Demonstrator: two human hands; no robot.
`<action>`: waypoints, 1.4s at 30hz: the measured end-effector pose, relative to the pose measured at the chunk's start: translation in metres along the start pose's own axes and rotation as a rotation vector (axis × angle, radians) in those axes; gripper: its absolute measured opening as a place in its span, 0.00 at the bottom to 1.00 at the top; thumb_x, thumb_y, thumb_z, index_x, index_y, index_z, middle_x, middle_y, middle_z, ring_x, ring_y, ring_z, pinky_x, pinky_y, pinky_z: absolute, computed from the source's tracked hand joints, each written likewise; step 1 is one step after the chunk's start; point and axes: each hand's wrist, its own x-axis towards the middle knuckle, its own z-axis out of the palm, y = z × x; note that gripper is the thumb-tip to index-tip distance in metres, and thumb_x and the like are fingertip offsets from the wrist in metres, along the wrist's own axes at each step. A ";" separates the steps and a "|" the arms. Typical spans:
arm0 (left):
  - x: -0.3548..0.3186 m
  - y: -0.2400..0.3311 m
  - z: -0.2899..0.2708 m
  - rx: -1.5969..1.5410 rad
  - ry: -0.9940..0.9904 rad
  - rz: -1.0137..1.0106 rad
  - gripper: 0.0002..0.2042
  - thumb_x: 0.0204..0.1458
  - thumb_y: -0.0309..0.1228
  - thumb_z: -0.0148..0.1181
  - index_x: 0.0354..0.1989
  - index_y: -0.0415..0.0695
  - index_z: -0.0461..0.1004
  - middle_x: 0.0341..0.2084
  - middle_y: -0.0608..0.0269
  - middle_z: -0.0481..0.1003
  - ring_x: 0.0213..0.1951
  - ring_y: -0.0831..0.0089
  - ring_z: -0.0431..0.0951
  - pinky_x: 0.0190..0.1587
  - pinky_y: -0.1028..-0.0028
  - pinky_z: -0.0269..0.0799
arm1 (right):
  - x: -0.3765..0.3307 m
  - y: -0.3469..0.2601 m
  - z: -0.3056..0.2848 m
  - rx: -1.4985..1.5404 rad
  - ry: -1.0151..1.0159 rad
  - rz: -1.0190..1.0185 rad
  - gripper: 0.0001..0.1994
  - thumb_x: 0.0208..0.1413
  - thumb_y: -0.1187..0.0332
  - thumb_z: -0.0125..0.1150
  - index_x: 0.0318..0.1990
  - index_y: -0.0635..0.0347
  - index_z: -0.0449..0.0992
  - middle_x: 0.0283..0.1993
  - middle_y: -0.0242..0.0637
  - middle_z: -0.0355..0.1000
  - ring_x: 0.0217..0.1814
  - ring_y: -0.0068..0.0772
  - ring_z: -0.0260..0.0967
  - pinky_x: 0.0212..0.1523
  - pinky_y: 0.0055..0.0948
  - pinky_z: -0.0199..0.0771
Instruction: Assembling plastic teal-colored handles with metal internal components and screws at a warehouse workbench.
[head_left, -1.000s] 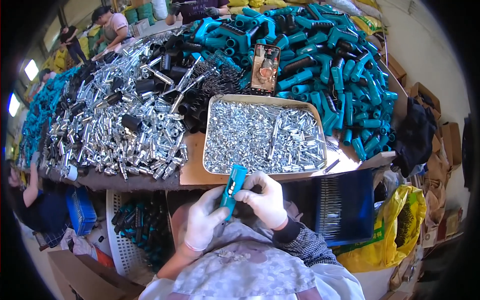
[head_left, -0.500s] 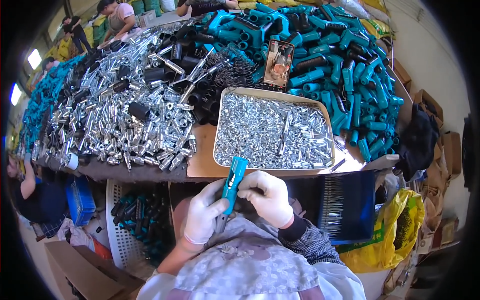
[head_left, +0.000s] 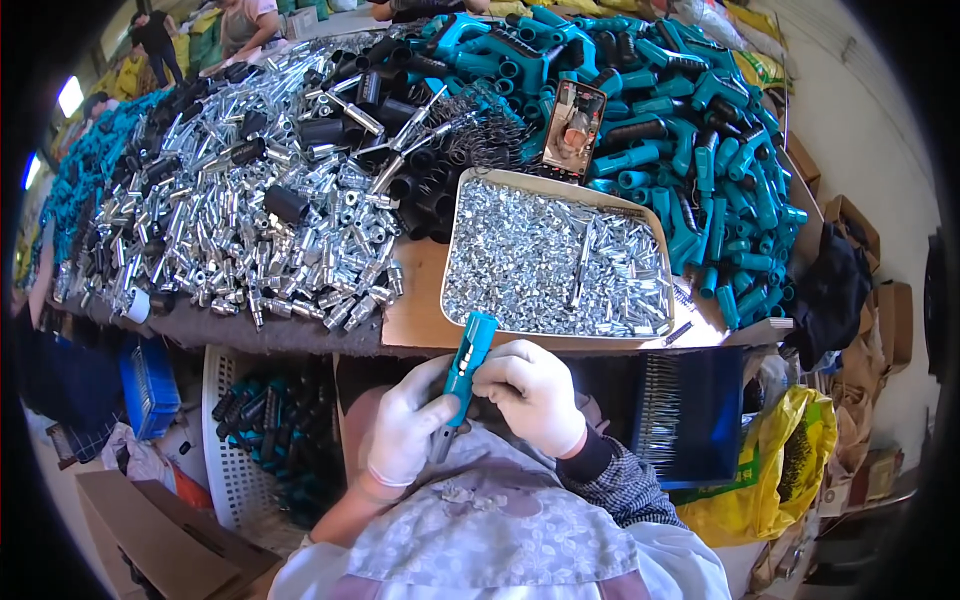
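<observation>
Both my hands wear white gloves and hold one teal plastic handle [head_left: 468, 360] just below the table's near edge. My left hand [head_left: 408, 425] grips its lower end, where a dark metal piece sticks out. My right hand [head_left: 532, 392] closes on its middle from the right. Right above them a shallow tray [head_left: 455, 235] is full of small shiny metal parts, with a long metal rod lying in it.
A heap of teal handles [head_left: 690, 120] fills the table's right side and a heap of silver and black metal tubes [head_left: 250, 190] the left. A phone [head_left: 573, 128] leans behind the tray. A white basket [head_left: 230, 450] of handles and a yellow bag [head_left: 775, 470] stand below.
The teal handle has stayed between both hands; my right hand's fingers have shifted slightly on it. The view has tilted down a little.
</observation>
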 end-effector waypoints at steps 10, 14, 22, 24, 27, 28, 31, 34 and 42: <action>-0.007 0.003 -0.007 -0.032 0.006 0.004 0.24 0.57 0.18 0.57 0.64 0.30 0.67 0.43 0.60 0.77 0.39 0.76 0.77 0.44 0.75 0.74 | 0.001 0.002 0.005 0.731 -0.094 0.665 0.07 0.55 0.75 0.69 0.39 0.68 0.78 0.38 0.32 0.77 0.39 0.20 0.72 0.43 0.25 0.75; -0.011 0.004 -0.012 -0.085 -0.019 -0.007 0.23 0.59 0.20 0.58 0.64 0.31 0.67 0.41 0.59 0.77 0.38 0.74 0.77 0.42 0.74 0.75 | 0.003 0.006 0.012 0.836 -0.150 0.752 0.14 0.57 0.73 0.69 0.47 0.67 0.75 0.41 0.33 0.77 0.42 0.21 0.72 0.46 0.25 0.75; -0.016 -0.005 -0.029 -0.066 0.022 0.083 0.25 0.62 0.32 0.60 0.65 0.33 0.66 0.39 0.61 0.77 0.37 0.76 0.78 0.40 0.74 0.77 | 0.049 -0.010 0.022 0.296 -0.468 0.459 0.20 0.54 0.60 0.71 0.48 0.63 0.76 0.39 0.35 0.76 0.41 0.27 0.73 0.46 0.32 0.75; -0.019 0.002 -0.036 -0.160 0.063 0.106 0.26 0.62 0.35 0.62 0.65 0.33 0.66 0.40 0.60 0.77 0.36 0.75 0.78 0.39 0.74 0.78 | 0.093 -0.023 0.015 0.039 -0.638 0.217 0.22 0.52 0.53 0.73 0.46 0.61 0.78 0.37 0.49 0.79 0.39 0.48 0.79 0.45 0.40 0.77; -0.025 0.005 -0.054 -0.415 0.133 0.121 0.34 0.58 0.45 0.67 0.67 0.36 0.64 0.45 0.56 0.76 0.37 0.71 0.80 0.36 0.73 0.79 | 0.166 -0.017 0.033 -0.138 -0.733 -0.134 0.18 0.53 0.55 0.69 0.42 0.61 0.82 0.36 0.51 0.78 0.40 0.54 0.78 0.43 0.43 0.77; -0.030 0.007 -0.062 -0.455 0.160 0.127 0.36 0.57 0.46 0.68 0.67 0.37 0.63 0.46 0.56 0.76 0.38 0.70 0.80 0.36 0.73 0.80 | 0.193 -0.003 0.054 -0.175 -0.678 -0.189 0.14 0.55 0.59 0.63 0.39 0.61 0.82 0.37 0.50 0.78 0.39 0.53 0.77 0.43 0.44 0.77; -0.038 0.012 -0.066 -0.438 0.205 0.160 0.35 0.56 0.49 0.68 0.63 0.38 0.65 0.44 0.55 0.76 0.36 0.70 0.79 0.33 0.73 0.77 | 0.248 -0.019 0.103 -0.421 -0.338 -0.175 0.16 0.54 0.55 0.65 0.41 0.57 0.83 0.40 0.48 0.77 0.45 0.53 0.77 0.47 0.47 0.76; -0.042 0.012 -0.067 -0.427 0.242 0.172 0.34 0.55 0.53 0.67 0.59 0.38 0.67 0.42 0.57 0.75 0.34 0.71 0.77 0.29 0.75 0.72 | 0.278 -0.016 0.153 -0.602 -0.292 -0.205 0.27 0.45 0.44 0.70 0.39 0.63 0.83 0.42 0.53 0.76 0.48 0.55 0.76 0.50 0.48 0.77; -0.057 0.016 -0.076 -0.374 0.251 0.143 0.34 0.55 0.51 0.68 0.59 0.35 0.67 0.43 0.56 0.76 0.36 0.72 0.79 0.33 0.75 0.77 | 0.253 -0.038 0.108 -0.082 -0.199 0.013 0.26 0.51 0.51 0.66 0.48 0.66 0.80 0.44 0.50 0.79 0.46 0.43 0.78 0.51 0.36 0.76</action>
